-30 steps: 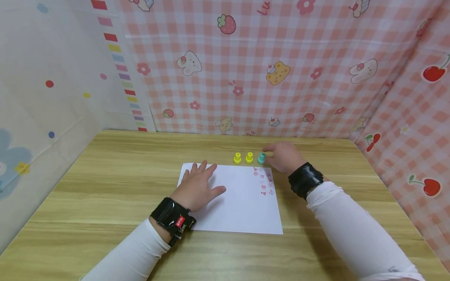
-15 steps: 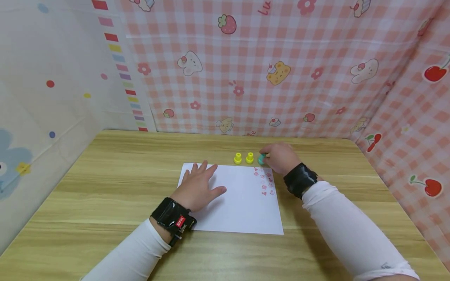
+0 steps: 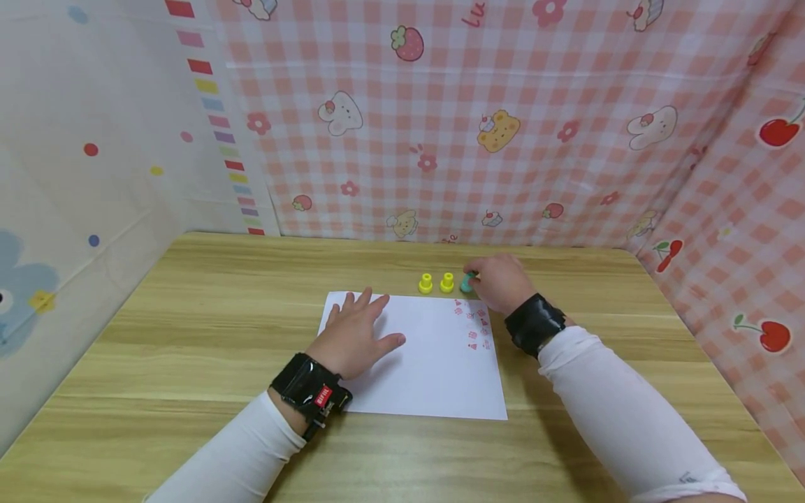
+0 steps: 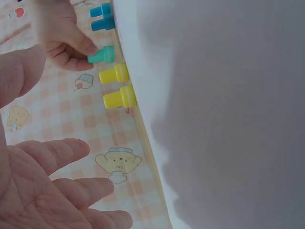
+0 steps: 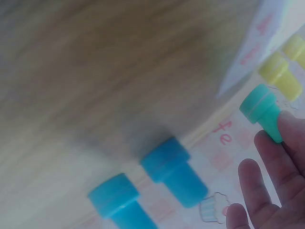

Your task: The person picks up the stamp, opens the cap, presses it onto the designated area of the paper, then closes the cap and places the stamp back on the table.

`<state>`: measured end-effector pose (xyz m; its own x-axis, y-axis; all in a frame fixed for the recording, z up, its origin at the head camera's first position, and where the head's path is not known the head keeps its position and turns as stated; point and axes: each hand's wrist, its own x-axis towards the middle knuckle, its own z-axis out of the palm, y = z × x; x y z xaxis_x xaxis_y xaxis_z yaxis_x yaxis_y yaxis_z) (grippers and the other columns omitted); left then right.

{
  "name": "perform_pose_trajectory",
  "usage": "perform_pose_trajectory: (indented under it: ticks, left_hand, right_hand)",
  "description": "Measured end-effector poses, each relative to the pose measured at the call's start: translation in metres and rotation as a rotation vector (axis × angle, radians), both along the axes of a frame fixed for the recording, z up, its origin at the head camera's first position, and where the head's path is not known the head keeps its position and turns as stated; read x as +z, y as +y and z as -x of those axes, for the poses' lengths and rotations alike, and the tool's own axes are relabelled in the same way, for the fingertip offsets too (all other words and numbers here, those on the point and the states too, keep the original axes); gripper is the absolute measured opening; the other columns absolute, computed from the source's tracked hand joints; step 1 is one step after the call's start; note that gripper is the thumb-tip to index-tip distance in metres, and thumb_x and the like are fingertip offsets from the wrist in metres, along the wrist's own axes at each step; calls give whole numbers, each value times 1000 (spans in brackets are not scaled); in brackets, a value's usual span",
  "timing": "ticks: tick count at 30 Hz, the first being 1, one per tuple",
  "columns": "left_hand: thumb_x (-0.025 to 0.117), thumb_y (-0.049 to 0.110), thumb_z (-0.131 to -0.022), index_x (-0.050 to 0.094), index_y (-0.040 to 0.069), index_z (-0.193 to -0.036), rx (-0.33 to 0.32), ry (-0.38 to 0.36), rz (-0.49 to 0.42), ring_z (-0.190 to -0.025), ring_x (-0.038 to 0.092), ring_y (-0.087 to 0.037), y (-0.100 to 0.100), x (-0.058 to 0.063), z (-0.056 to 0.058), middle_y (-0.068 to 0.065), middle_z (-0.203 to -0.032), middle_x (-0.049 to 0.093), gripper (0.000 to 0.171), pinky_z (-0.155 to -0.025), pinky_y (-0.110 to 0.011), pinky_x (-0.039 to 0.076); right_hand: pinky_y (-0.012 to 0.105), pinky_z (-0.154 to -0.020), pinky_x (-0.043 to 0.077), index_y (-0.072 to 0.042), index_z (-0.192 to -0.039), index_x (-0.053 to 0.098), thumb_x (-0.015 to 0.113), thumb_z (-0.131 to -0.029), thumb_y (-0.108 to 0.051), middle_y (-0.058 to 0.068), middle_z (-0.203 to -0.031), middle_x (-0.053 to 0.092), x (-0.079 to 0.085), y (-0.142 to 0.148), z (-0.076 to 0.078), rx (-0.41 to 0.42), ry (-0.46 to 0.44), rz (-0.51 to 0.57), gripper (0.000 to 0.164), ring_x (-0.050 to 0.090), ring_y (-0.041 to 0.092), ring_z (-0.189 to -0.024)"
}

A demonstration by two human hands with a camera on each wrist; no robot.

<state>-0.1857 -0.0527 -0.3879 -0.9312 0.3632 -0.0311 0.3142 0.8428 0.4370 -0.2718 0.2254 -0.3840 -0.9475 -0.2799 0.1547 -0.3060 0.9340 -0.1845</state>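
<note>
From here I see the turquoise stamp (image 5: 261, 106) just beyond the far edge of the paper (image 3: 434, 381), its narrow stem pinched between thumb and finger of the right hand (image 3: 501, 283). I judge it light, stiff, smooth and not fragile, best held by that stem. The left hand (image 3: 349, 340) spreads its fingers over the paper. Yellow stamps (image 3: 447, 283) crowd one side, blue stamps (image 5: 176, 171) the other; I find more room nearer me, where the table (image 3: 453, 461) stretches wide

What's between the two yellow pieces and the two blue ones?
A green piece, pinched by the right hand. The left wrist view shows it between the yellow pieces and the blue pieces.
</note>
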Motion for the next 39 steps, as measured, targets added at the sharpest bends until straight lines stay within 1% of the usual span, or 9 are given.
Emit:
perform_pose_trajectory:
  ticks: [2,6,13,17,21,26,29,33,39]
  left_hand:
    - [54,59,-87,36,15,-145,1,0,1,-133,7,-40,0,0,0,-20,-150,21,75,-108,-60,8]
    - [54,59,-87,36,15,-145,7,4,-4,-134,8,-40,0,-1,1,-19,-150,21,74,-108,-60,8]
    - [54,58,-87,36,15,-145,6,7,-25,-134,8,-39,0,-1,1,-18,-150,23,74,-108,-59,7]
    - [55,58,-87,36,15,-145,1,15,-33,-134,10,-39,0,-1,2,-17,-150,25,74,-108,-59,8]
    - [55,57,-87,36,16,-145,-5,28,-38,-133,12,-39,0,-2,2,-16,-149,26,73,-108,-59,9]
    - [55,56,-87,36,15,-144,-8,39,-49,-133,14,-39,0,-2,2,-16,-148,28,73,-108,-60,10]
    - [55,57,-87,36,15,-144,-7,43,-50,-133,14,-38,0,-3,2,-16,-148,29,73,-108,-60,11]
    - [55,57,-87,36,15,-144,-5,47,-58,-133,15,-37,0,-3,2,-15,-148,30,73,-108,-59,11]
    - [52,61,-87,36,15,-144,-8,44,-63,-133,15,-35,0,-3,2,-14,-148,30,75,-109,-58,11]
  right_hand:
    - [47,-91,40,-16,-103,70,67,-88,-20,1,-96,67,2,-2,-1,-8,20,28,17,55,21,-91]
    - [42,-78,47,-16,-99,66,66,-87,-23,0,-93,64,7,-6,-5,-29,41,126,14,53,18,-82]
    - [37,-66,47,-13,-95,60,64,-86,-20,3,-88,58,16,-17,-20,-14,33,304,12,49,20,-77]
    - [36,-65,46,-15,-92,58,62,-85,-20,3,-86,56,17,-25,-30,5,8,383,9,48,20,-77]
    - [36,-69,47,-14,-96,59,61,-87,-18,1,-90,56,15,-31,-36,31,-17,441,10,48,19,-81]
    - [35,-67,48,-16,-97,64,60,-88,-16,-3,-92,57,10,-36,-40,84,-11,486,10,48,16,-80]
    - [34,-67,48,-19,-93,63,60,-88,-17,-5,-92,57,6,-39,-43,103,-3,493,6,49,15,-80]
    - [34,-66,49,-19,-91,63,61,-89,-16,-4,-89,57,4,-42,-47,129,-2,510,4,49,15,-78]
    - [33,-65,49,-20,-94,62,61,-90,-19,-5,-87,57,4,-48,-53,131,-32,525,5,49,15,-77]
